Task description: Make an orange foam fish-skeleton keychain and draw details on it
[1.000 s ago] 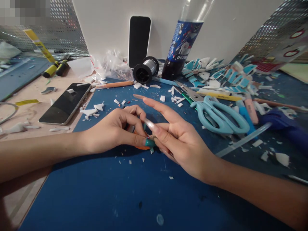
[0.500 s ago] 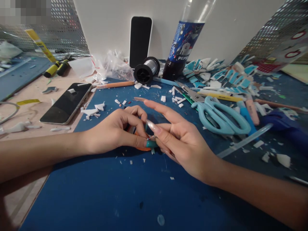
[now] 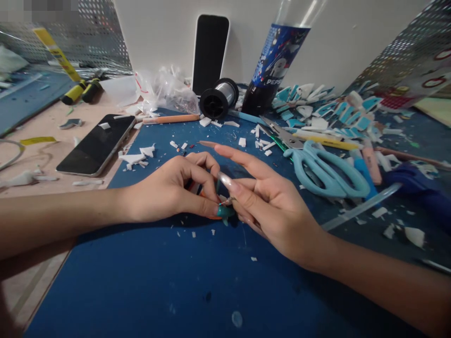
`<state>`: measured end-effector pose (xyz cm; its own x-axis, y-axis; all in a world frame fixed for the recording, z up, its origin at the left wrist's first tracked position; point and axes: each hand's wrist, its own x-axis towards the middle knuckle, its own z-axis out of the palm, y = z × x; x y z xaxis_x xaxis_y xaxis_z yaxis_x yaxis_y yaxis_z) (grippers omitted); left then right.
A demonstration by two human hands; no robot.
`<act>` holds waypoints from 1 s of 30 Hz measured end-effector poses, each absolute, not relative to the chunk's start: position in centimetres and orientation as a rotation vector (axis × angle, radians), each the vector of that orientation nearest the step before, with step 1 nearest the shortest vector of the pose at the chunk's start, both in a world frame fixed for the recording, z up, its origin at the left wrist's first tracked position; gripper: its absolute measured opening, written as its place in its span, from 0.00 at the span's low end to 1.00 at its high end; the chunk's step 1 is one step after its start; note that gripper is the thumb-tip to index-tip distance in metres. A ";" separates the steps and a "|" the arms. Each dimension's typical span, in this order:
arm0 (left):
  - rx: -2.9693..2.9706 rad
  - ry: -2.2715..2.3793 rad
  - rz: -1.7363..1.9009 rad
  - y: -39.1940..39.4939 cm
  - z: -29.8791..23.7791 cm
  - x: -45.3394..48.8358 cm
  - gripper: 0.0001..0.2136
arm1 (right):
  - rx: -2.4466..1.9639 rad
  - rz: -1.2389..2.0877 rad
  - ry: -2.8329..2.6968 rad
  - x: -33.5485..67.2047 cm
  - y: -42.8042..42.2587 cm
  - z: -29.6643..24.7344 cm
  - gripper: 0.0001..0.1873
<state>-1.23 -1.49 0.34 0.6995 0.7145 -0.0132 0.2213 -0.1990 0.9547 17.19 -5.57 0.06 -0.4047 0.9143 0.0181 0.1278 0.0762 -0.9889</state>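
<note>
Grip clamped: left hand (image 3: pixel 183 185) on orange piece (image 3: pixel 212 217), right hand (image 3: pixel 273 206) on thin bit (image 3: pixel 226 202), long axis apparently leftward.

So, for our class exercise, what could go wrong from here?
The right hand pinches a tiny part beside an orange piece under the left hand; it might slip and get lost among white scraps.
The scissors lie beyond the right hand, so a careless reach could nudge them.
The spool rests on its side and might roll if knocked.
</note>
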 end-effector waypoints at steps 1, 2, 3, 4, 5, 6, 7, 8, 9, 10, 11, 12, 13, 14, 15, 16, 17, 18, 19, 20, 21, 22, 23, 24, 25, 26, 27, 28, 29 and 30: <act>1.756 0.746 0.534 -1.5 0.3 -1.2 0.07 | -1.055 1.403 -1.642 17.2 -5.6 0.1 0.24; 1.758 0.746 0.535 -1.5 0.3 -1.2 0.06 | -1.057 1.408 -1.642 17.2 -5.6 0.1 0.24; 1.762 0.746 0.537 -1.5 0.3 -1.2 0.07 | -1.055 1.419 -1.643 17.2 -5.6 0.1 0.24; 1.766 0.747 0.537 -1.5 0.3 -1.2 0.07 | -1.050 1.434 -1.644 17.2 -5.6 0.1 0.24; 1.768 0.750 0.537 -1.5 0.4 -1.2 0.07 | -1.044 1.451 -1.643 17.2 -5.6 0.1 0.25; 1.768 0.755 0.537 -1.6 0.4 -1.3 0.07 | -1.034 1.468 -1.639 17.2 -5.6 0.0 0.25; 1.766 0.760 0.538 -1.6 0.4 -1.3 0.07 | -1.023 1.487 -1.629 17.2 -5.6 0.0 0.25; 1.758 0.764 0.540 -1.6 0.4 -1.3 0.07 | -1.014 1.506 -1.615 17.1 -5.7 0.0 0.25; 1.743 0.768 0.542 -1.6 0.4 -1.3 0.07 | -1.008 1.521 -1.598 17.1 -5.7 0.0 0.26; 1.726 0.769 0.550 -1.6 0.4 -1.3 0.07 | -1.004 1.529 -1.581 17.1 -5.7 0.0 0.26; 1.709 0.766 0.560 -1.6 0.4 -1.3 0.07 | -0.999 1.536 -1.569 17.1 -5.7 0.0 0.26; 1.693 0.763 0.569 -1.6 0.4 -1.3 0.07 | -0.997 1.539 -1.561 17.1 -5.8 0.0 0.26; 1.680 0.761 0.576 -1.6 0.3 -1.2 0.07 | -0.998 1.540 -1.556 17.1 -5.8 0.0 0.26; 1.672 0.761 0.581 -1.5 0.3 -1.2 0.07 | -0.998 1.542 -1.555 17.1 -5.8 0.1 0.26; 1.670 0.760 0.582 -1.5 0.3 -1.2 0.07 | -0.998 1.543 -1.552 17.1 -5.8 0.1 0.26; 1.671 0.762 0.580 -1.5 0.3 -1.2 0.07 | -1.000 1.546 -1.548 17.1 -5.8 0.2 0.26; 1.673 0.762 0.577 -1.5 0.3 -1.2 0.07 | -1.000 1.549 -1.544 17.1 -5.8 0.2 0.26; 1.674 0.760 0.577 -1.5 0.3 -1.2 0.07 | -1.000 1.551 -1.542 17.1 -5.8 0.2 0.26; 1.679 0.757 0.578 -1.5 0.3 -1.2 0.07 | -0.998 1.552 -1.541 17.0 -5.8 0.2 0.26; 1.681 0.755 0.579 -1.5 0.3 -1.2 0.06 | -1.001 1.550 -1.539 17.0 -5.8 0.2 0.26; 1.679 0.754 0.581 -1.5 0.2 -1.3 0.06 | -1.006 1.545 -1.539 17.0 -5.8 0.2 0.26; 1.675 0.754 0.581 -1.5 0.2 -1.3 0.06 | -1.012 1.539 -1.541 17.0 -5.8 0.1 0.26; 1.676 0.752 0.580 -1.5 0.2 -1.3 0.06 | -1.015 1.532 -1.543 17.0 -5.8 0.1 0.26; 1.675 0.753 0.581 -1.5 0.3 -1.3 0.06 | -1.015 1.527 -1.545 17.0 -5.8 0.0 0.26; 1.674 0.752 0.581 -1.5 0.3 -1.3 0.06 | -1.011 1.526 -1.547 17.0 -5.8 0.0 0.26; 1.674 0.752 0.582 -1.5 0.3 -1.3 0.06 | -1.004 1.528 -1.548 17.0 -5.8 0.0 0.26; 1.677 0.751 0.581 -1.5 0.3 -1.3 0.06 | -0.996 1.531 -1.548 17.0 -5.8 0.0 0.26; 1.680 0.751 0.580 -1.5 0.3 -1.3 0.06 | -0.991 1.535 -1.547 17.0 -5.8 0.0 0.26; 1.682 0.754 0.578 -1.5 0.3 -1.2 0.06 | -0.989 1.535 -1.548 17.0 -5.8 0.0 0.26; 1.685 0.754 0.576 -1.5 0.2 -1.2 0.06 | -0.990 1.538 -1.552 17.0 -5.8 0.0 0.26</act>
<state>-1.23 -1.45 0.24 0.6737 0.7389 -0.0126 0.1821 -0.1495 0.9719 17.02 -5.76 0.00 -0.4405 0.8975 -0.0214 0.0296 -0.0093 -0.9995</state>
